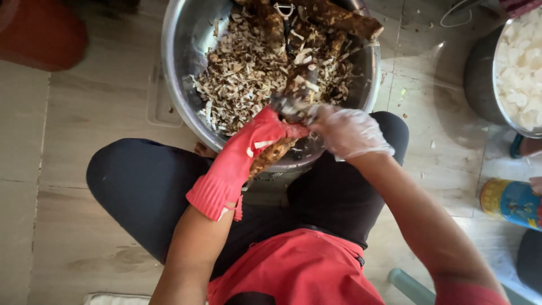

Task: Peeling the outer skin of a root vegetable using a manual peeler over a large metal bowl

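Red rubber glove on the left hand [257,141], wrapped around a brown unpeeled root [271,155] just below centre frame, grip clamped tight on it, root angled down-left across the near rim of the bowl. Thin clear plastic glove on the right hand [347,133], right of centre, fingers curled shut on what looks like a peeler [291,107] pressed against the top end of that root, though blurry, so can't really make out the blade. Big steel bowl [180,85] filling the upper middle, sitting on the pale tiled floor [96,101] between the knees. Heaped inside: brownish-white peelings [243,79], plus more unpeeled roots [339,20] along the top edge. Far right, cut off by the frame: another metal pot [480,85] full of white peeled chunks [522,68]. Lower right, a colourful printed can [508,200]. Red apron in the lower middle, dark trousers on both sides.
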